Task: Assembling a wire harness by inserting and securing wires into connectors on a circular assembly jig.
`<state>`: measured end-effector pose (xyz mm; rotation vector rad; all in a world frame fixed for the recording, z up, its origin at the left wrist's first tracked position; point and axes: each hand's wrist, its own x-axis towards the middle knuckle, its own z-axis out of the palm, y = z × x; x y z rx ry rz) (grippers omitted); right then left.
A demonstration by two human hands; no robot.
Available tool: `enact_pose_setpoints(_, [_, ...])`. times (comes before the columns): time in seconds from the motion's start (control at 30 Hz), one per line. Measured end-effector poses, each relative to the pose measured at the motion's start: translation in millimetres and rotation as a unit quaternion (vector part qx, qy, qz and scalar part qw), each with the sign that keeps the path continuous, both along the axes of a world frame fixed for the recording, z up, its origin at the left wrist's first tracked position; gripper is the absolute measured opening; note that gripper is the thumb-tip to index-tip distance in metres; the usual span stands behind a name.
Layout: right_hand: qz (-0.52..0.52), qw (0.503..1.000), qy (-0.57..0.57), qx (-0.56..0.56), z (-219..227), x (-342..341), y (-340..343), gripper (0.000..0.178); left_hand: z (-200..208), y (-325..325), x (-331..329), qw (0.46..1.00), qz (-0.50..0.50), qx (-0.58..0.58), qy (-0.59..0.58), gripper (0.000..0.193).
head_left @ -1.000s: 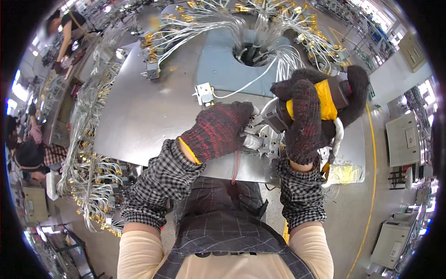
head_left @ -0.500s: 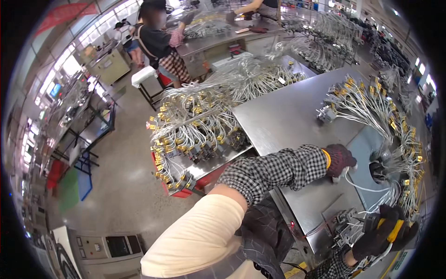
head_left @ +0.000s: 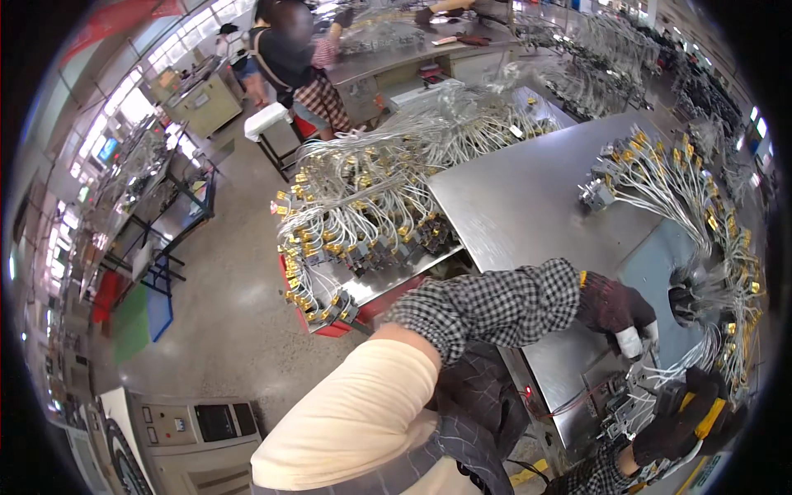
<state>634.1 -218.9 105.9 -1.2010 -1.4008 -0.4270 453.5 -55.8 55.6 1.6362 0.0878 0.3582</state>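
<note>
My left hand [head_left: 620,315], in a dark maroon glove with white fingertips, reaches over the metal tabletop. Its fingers bend down beside white cables [head_left: 691,356] and grey connectors [head_left: 631,412]; what lies between the fingertips is too small to make out. At the lower right, my right hand [head_left: 689,419] wears a dark glove with a yellow band. Its fingers are curled, and a white cable runs out beneath it, but the glove hides most of what it grips. The cables fan out around a round dark opening [head_left: 683,305] in a blue-grey panel [head_left: 652,268].
Bundles of white cables with yellow ends [head_left: 371,198] fill a red-sided cart [head_left: 330,326] left of the metal table [head_left: 528,190]. More yellow-ended cables [head_left: 660,169] line its right side. A white-topped stool [head_left: 268,120] and a person [head_left: 289,66] are farther back.
My left hand has moved right and nearer to my right hand, its fingertips now pointing down by the connectors. The white cable drawn from it across the panel no longer shows. My right hand stays close by.
</note>
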Motion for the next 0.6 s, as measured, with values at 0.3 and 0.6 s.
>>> enact_pose_setpoints(0.3, [0.007,0.978,0.117,-0.172,1,6,-8,0.034,18,-29,-42,0.942,0.220,0.251,0.039,0.055])
enact_pose_setpoints(0.6, [-0.050,0.890,0.446,0.083,55,-37,-9,0.022,37,-59,-1,0.949,0.167,0.254,0.087,0.065])
